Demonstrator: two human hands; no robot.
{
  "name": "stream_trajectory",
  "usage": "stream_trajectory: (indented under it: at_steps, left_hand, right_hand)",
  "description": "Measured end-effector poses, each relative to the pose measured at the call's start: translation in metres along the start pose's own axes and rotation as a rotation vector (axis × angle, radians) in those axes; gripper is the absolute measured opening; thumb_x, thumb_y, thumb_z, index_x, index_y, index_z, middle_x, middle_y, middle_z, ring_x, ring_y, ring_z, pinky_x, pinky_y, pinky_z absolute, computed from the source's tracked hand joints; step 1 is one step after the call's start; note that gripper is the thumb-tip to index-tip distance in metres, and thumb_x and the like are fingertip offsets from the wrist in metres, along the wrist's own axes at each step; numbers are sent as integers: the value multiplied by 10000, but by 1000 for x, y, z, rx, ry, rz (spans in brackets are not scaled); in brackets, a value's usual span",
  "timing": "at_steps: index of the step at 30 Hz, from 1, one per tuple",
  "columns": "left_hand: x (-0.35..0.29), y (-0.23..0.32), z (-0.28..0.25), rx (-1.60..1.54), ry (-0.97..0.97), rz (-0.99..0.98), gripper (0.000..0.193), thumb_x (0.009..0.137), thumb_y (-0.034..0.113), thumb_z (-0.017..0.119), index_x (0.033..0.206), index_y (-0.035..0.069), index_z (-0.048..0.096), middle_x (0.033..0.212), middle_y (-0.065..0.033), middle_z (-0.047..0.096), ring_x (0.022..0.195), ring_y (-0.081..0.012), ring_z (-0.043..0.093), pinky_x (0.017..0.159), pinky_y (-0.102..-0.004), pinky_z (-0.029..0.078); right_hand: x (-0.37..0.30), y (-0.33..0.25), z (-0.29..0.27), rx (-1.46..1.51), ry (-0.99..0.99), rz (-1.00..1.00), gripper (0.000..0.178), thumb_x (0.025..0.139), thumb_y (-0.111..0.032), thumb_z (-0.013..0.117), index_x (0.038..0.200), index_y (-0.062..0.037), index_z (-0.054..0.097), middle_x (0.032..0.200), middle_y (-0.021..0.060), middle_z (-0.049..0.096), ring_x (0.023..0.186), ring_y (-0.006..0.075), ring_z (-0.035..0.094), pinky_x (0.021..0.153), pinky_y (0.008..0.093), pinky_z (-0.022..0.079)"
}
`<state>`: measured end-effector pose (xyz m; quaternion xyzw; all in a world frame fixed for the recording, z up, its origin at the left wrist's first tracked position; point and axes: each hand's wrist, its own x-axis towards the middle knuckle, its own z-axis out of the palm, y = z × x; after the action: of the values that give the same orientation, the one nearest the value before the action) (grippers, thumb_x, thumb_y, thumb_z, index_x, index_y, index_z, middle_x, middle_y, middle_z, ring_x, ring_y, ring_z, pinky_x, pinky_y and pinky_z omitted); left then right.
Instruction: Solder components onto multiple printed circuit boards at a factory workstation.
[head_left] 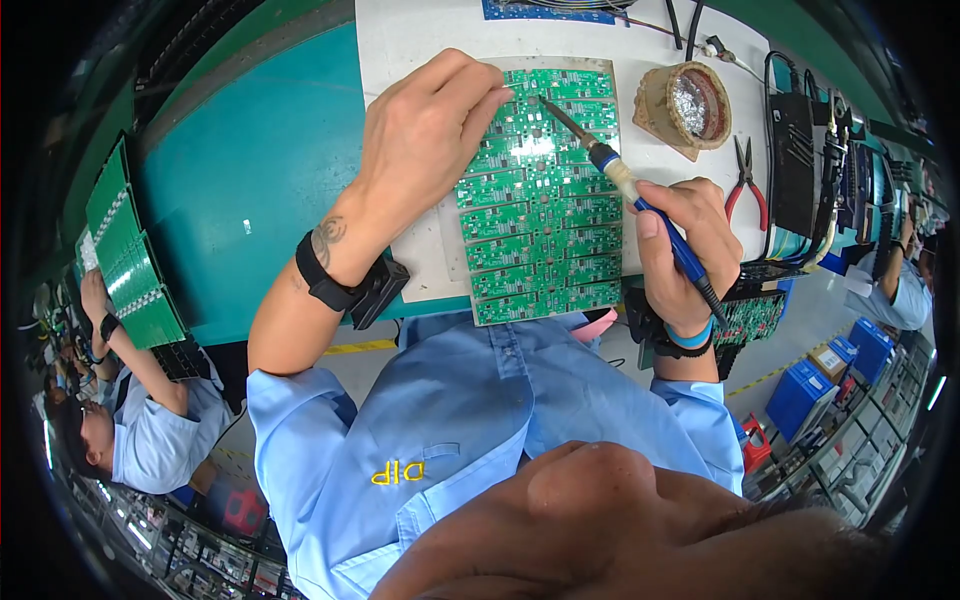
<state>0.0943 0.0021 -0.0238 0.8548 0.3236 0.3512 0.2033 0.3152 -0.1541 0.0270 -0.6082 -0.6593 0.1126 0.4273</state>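
Note:
A green panel of printed circuit boards (545, 235), made up of several repeated rows, lies on a white sheet in front of me. My right hand (690, 250) grips a soldering iron (680, 240) with a blue handle, and its tip points down at the panel's upper rows. Over the panel's upper left edge, my left hand (425, 125) is closed in a pinch. A thin solder wire runs off to the left from behind that hand, and its end at the fingertips is hard to see. Both wrists wear dark bands.
A brownish round pot (655, 100) with shiny metal inside stands right of the panel. Red-handled pliers (746, 195) lie below it. Black equipment with cables (795, 150) sits farther right. A green mat (260, 190) covers the left side, where a co-worker (160, 420) handles large green boards.

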Motion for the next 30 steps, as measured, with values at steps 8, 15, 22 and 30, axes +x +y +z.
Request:
stream_trajectory:
  at_steps: [8, 15, 22, 30]
  left_hand:
    - [1, -1, 1, -70, 20, -31, 125, 890, 52, 759, 964, 33, 661, 877, -94, 636, 753, -337, 646, 651, -414, 547]
    - [1, -5, 1, -25, 36, 56, 109, 878, 41, 751, 947, 53, 668, 873, -70, 639, 809, -296, 644, 689, -404, 506]
    - [1, -5, -2, 122, 40, 116, 96, 873, 68, 759, 926, 97, 685, 862, -20, 659, 828, -224, 630, 727, -368, 411]
    - [-1, -5, -2, 161, 45, 98, 100, 859, 99, 781, 889, 112, 686, 808, 6, 655, 795, -195, 615, 774, -377, 364]
  right_hand:
    - [-3, -4, -9, -39, -10, 16, 179, 880, 19, 691, 1046, 68, 737, 832, 142, 746, 812, 246, 641, 766, 337, 498]
    - [-34, 5, -18, 16, 199, 85, 242, 941, -14, 635, 1159, 75, 691, 976, 163, 703, 884, 227, 638, 830, 331, 504]
    - [-47, 17, -19, -78, 317, 164, 263, 957, -34, 613, 1194, 67, 668, 1028, 185, 677, 946, 243, 632, 877, 331, 486]
    - [-1, 4, -5, 61, 41, 21, 258, 885, -6, 692, 1134, 53, 721, 941, 148, 726, 858, 244, 651, 847, 341, 484]
